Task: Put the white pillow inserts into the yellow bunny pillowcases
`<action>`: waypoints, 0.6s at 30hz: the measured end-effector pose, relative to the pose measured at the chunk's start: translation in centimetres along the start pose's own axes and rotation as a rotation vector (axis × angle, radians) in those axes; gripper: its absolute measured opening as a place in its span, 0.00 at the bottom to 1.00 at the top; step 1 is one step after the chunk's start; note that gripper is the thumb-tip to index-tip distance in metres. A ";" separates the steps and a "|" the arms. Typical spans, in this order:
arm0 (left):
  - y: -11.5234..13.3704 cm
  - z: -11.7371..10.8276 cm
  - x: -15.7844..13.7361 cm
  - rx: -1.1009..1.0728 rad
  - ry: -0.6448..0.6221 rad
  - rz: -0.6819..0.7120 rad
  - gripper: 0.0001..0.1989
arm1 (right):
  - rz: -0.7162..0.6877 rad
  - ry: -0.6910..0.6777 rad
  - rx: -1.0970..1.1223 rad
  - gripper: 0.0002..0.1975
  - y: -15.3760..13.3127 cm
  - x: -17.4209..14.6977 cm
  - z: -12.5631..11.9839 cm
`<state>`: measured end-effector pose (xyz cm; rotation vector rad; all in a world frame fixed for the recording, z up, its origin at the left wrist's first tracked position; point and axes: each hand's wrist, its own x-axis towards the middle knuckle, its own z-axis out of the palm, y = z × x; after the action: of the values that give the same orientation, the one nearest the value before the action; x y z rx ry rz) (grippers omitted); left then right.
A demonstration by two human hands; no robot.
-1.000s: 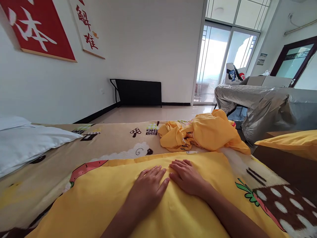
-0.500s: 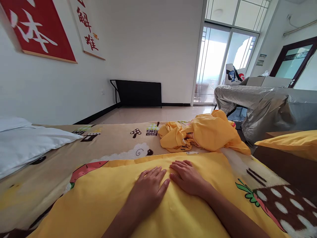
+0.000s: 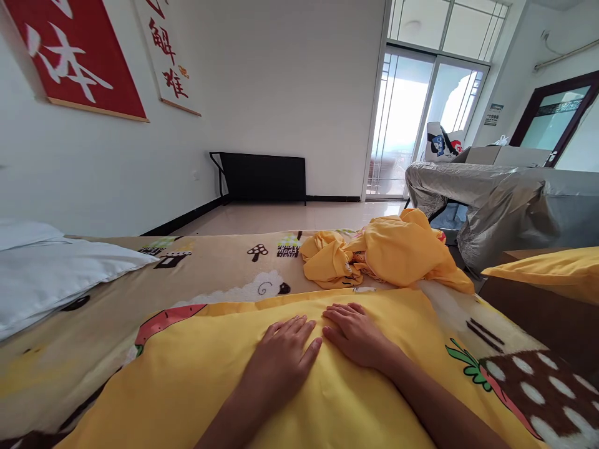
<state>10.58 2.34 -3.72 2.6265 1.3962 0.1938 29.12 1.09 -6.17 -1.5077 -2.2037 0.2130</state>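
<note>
A yellow pillowcase-like cloth (image 3: 196,374) with red-and-green fruit prints at its edges lies spread before me; whether a pillow is inside, I cannot tell. My left hand (image 3: 287,352) rests flat on its middle, fingers stretched out. Close beside it, my right hand (image 3: 355,333) also lies palm down on the yellow fabric, fingers extended. Neither hand grips anything. Just beyond the far edge of the cloth sits a crumpled heap of yellow fabric (image 3: 397,246). Beneath everything is a beige blanket (image 3: 224,255) printed with a sheep, mushrooms and houses.
White pillows (image 3: 70,274) lie at the left. A yellow cloth (image 3: 552,271) rests on a brown box at the right. Behind it stands furniture under silvery plastic sheeting (image 3: 505,199). A black folded panel (image 3: 262,178) leans against the far wall.
The view has shifted very slightly. Both hands stay flat in the same place on the yellow cloth.
</note>
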 end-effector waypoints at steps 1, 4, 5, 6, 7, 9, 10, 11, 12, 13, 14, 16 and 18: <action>0.0 0.0 0.0 -0.001 -0.002 0.000 0.26 | 0.001 0.002 -0.001 0.17 0.0 0.0 0.0; 0.0 -0.1 -0.1 -0.008 0.001 -0.002 0.26 | 0.000 0.007 -0.003 0.18 0.0 -0.1 0.1; 0.0 -0.1 -0.1 -0.009 0.004 -0.001 0.26 | 0.000 0.007 -0.004 0.18 0.0 -0.1 0.1; 0.0 -0.1 -0.1 -0.010 0.007 -0.001 0.26 | 0.000 0.007 -0.006 0.17 0.0 -0.1 0.1; 0.0 -0.1 -0.1 -0.010 0.008 -0.002 0.26 | 0.002 0.006 -0.009 0.17 0.1 -0.1 0.1; 0.0 -0.1 -0.1 -0.006 0.005 -0.003 0.26 | 0.005 0.006 -0.015 0.17 0.1 -0.1 0.1; 0.1 -0.1 -0.1 -0.003 0.004 -0.003 0.26 | 0.006 0.005 -0.017 0.17 0.1 -0.1 0.1; 0.1 -0.1 0.0 -0.002 0.004 -0.001 0.26 | 0.007 0.006 -0.017 0.17 0.1 0.0 0.1; 0.1 -0.1 0.0 0.000 0.006 0.001 0.26 | 0.007 0.008 -0.016 0.17 0.1 0.0 0.1; 0.1 -0.1 0.0 0.000 0.006 0.002 0.26 | 0.007 0.009 -0.013 0.17 0.1 0.0 0.2; 0.1 -0.1 0.0 -0.001 0.004 0.001 0.26 | 0.005 0.010 -0.010 0.17 0.2 0.0 0.2; 0.1 -0.2 0.0 -0.003 -0.003 -0.004 0.26 | 0.003 0.012 -0.006 0.17 0.2 0.0 0.2; 0.1 -0.2 0.0 -0.005 -0.007 -0.007 0.26 | -0.001 0.012 -0.003 0.17 0.2 0.0 0.3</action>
<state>10.68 2.33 -3.52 2.6154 1.4013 0.1872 29.20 1.20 -6.49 -1.5056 -2.1966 0.2000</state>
